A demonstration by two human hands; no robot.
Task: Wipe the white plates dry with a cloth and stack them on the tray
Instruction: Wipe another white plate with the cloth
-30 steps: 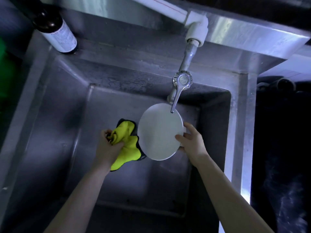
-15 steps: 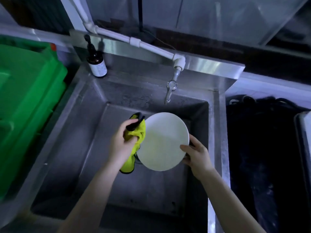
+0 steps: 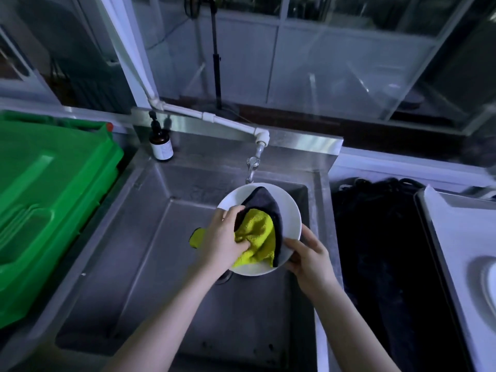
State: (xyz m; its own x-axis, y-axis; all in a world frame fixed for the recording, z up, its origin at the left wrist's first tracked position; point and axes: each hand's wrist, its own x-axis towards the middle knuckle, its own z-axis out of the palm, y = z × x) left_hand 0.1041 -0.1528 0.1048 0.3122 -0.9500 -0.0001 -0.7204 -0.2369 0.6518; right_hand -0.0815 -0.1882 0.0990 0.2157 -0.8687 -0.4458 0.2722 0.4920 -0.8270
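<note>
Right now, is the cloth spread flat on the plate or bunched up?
Bunched up. The left hand grips the cloth in crumpled folds against the plate, with one corner sticking out past the rim.

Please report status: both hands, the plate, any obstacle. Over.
Left hand grips cloth, pressing it on plate. Right hand holds plate rim, over sink. Tap near plate's far rim; nothing else in the way.

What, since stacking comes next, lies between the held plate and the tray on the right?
Nothing tall shows. Between the white plate, gripped by the right hand, and the tray lie only the sink rim and a dark area too dim to make out.
</note>
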